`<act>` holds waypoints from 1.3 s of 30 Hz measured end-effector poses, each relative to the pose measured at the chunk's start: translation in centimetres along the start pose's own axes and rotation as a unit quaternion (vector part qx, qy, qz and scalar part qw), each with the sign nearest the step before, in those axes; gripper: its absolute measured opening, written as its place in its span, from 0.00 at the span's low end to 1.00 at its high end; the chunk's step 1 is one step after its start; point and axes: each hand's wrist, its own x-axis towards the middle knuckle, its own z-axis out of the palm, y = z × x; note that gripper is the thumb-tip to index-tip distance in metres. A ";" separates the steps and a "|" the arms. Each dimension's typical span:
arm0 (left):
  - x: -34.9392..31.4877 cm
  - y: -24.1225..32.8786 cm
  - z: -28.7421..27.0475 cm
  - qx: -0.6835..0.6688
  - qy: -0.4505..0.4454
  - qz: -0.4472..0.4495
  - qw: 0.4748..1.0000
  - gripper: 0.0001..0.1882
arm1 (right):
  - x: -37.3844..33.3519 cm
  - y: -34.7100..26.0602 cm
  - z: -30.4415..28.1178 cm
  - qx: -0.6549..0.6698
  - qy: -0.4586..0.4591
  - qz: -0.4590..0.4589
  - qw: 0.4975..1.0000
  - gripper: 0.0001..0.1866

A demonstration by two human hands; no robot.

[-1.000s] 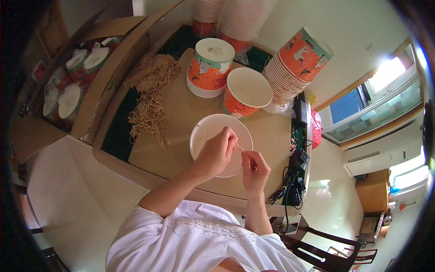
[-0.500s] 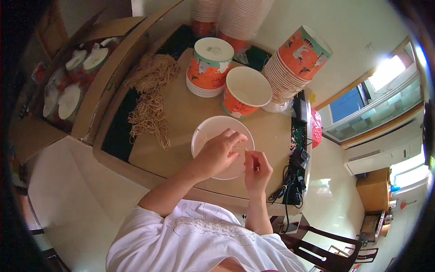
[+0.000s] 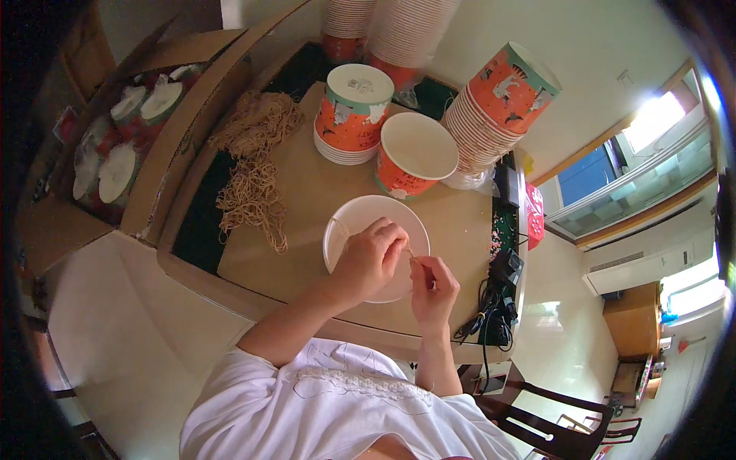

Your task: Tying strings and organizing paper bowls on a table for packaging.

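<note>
A white paper bucket (image 3: 392,211) stands mouth up in front of me, under both hands. A thin strand of tan twine (image 3: 412,254) stretches across the short gap between my fingertips. One end is pinched in my left hand (image 3: 372,257), whose fingers are drawn together over the bucket's mouth. Beside the bucket's right rim, my right hand (image 3: 434,290) grips the other end between thumb and forefinger. Another bit of tan twine (image 3: 340,226) lies at the left inner wall of the bucket. Whether it is the same piece is hidden by my left hand.
Tangled tan twine (image 3: 257,169) lies on the left of the board. Behind are an upturned orange bucket stack (image 3: 354,115), an upright orange bucket (image 3: 417,146) and a tall leaning stack (image 3: 498,100). A cardboard box (image 3: 184,130) stands left; black cables (image 3: 491,310) lie right.
My left hand's fingers, spread before, have closed together on the twine, nearer my right fingertips. My right hand has barely moved.
</note>
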 end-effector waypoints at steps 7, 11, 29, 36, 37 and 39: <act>0.5 0.1 -0.8 0.008 0.048 -0.035 0.998 0.02 | -0.6 1.1 0.0 0.004 0.001 0.041 0.999 0.01; 0.9 0.0 -1.2 -0.006 0.043 -0.046 0.998 0.04 | -0.7 1.3 -0.3 0.092 0.007 0.099 0.991 0.02; -0.2 0.2 0.2 -0.048 -0.072 -0.074 0.994 0.04 | 0.0 0.5 0.2 0.069 0.041 0.054 0.995 0.03; -0.3 0.4 0.1 -0.038 -0.047 -0.039 0.997 0.04 | -0.1 0.5 0.3 0.072 0.040 0.046 0.996 0.02; -0.2 0.5 0.0 -0.038 -0.047 -0.038 0.997 0.04 | -0.1 0.5 0.3 0.071 0.041 0.041 0.996 0.02; -0.2 0.8 -0.2 -0.009 -0.055 -0.033 0.998 0.03 | -0.1 0.3 0.3 0.060 0.039 0.039 0.997 0.03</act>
